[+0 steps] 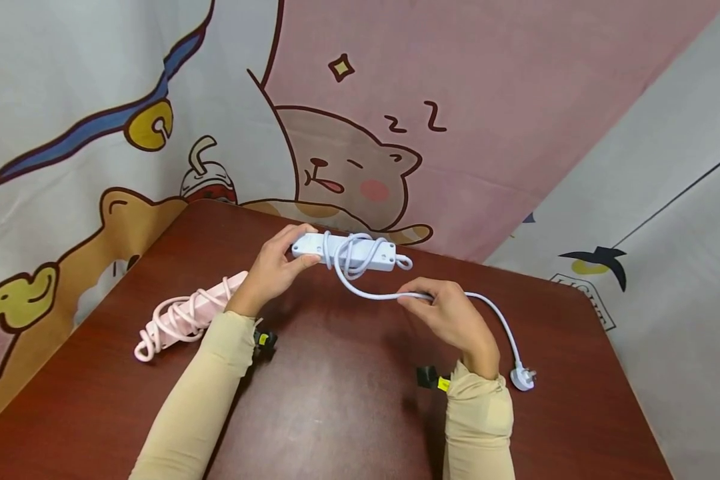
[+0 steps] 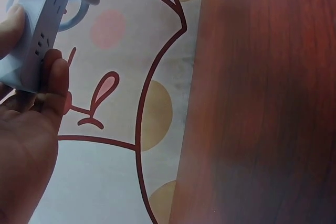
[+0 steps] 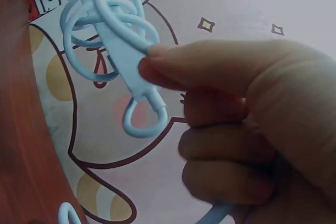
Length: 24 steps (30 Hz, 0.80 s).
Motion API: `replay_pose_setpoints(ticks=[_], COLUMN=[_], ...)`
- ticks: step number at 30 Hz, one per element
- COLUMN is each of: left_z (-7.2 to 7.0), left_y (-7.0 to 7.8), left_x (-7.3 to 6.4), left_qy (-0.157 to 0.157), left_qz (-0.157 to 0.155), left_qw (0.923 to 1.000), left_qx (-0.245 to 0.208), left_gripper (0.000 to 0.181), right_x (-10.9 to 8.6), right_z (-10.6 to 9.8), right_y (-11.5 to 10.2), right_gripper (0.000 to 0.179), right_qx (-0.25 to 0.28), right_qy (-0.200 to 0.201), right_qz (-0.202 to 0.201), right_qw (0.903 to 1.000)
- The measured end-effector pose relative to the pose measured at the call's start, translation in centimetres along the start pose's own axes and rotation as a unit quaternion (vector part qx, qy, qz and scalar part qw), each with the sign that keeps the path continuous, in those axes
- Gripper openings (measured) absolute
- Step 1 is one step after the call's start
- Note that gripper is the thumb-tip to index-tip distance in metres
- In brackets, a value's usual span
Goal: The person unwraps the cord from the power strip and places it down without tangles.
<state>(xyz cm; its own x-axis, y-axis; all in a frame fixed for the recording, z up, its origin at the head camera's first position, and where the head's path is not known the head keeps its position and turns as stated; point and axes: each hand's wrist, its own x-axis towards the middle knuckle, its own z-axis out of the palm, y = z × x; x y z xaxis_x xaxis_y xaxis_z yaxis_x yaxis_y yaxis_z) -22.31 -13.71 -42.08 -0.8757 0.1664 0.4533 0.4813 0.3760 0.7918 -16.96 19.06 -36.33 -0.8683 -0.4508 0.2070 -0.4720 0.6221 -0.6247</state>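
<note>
A white power strip (image 1: 369, 261) is held up over the far part of the table, its own cord wound loosely around it in several loops. My left hand (image 1: 274, 267) grips the strip's left end, thumb on the near side; in the left wrist view, sockets line the strip's side (image 2: 46, 32) beside the fingers. Between thumb and forefinger, my right hand (image 1: 450, 313) pinches the free stretch of cord (image 1: 366, 295); the right wrist view shows its other fingers curled. Beyond that hand the cord bends down to a white plug (image 1: 522, 378), prongs pointing right.
A pink power strip (image 1: 201, 310) wrapped in its pink cord lies on the brown table (image 1: 324, 413), left of my left forearm. Behind the table hangs a cartoon-printed curtain (image 1: 486, 100). Small black devices with yellow marks sit at both wrists.
</note>
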Motion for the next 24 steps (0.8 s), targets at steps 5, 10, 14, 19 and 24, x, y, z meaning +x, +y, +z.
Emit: replay_pose_setpoints(ticks=[5,10,14,19,24], left_z=[0.05,0.04,0.13,0.22,0.23], left_y=[-0.04,-0.13,0.0,0.33,0.68], left_x=[-0.04,0.05,-0.02,-0.07,0.02], left_qy=[-0.01,-0.01,-0.017,-0.03,-0.037], left_qz=[-0.008,-0.008,-0.023,-0.033,-0.025], left_qw=[0.9999,0.9999,0.9994,0.9979,0.9978], left_qx=[0.005,0.002,-0.02,-0.048,-0.049], left_gripper=[0.041,0.04,0.041,0.041,0.042], right_x=[-0.27,-0.16,0.02,0.14,0.36], right_z=[-0.3,-0.41,-0.33,-0.26,-0.28], right_y=[-0.15,-0.23,-0.15,0.01,0.51], right_gripper=[0.007,0.009,0.01,0.011,0.011], right_qx=[0.033,0.069,0.102,0.12,0.105], right_qy=[0.059,0.137,0.203,0.292,0.35], right_qz=[-0.001,-0.016,-0.03,-0.019,0.001], right_qw=[0.9977,0.988,0.9734,0.9488,0.931])
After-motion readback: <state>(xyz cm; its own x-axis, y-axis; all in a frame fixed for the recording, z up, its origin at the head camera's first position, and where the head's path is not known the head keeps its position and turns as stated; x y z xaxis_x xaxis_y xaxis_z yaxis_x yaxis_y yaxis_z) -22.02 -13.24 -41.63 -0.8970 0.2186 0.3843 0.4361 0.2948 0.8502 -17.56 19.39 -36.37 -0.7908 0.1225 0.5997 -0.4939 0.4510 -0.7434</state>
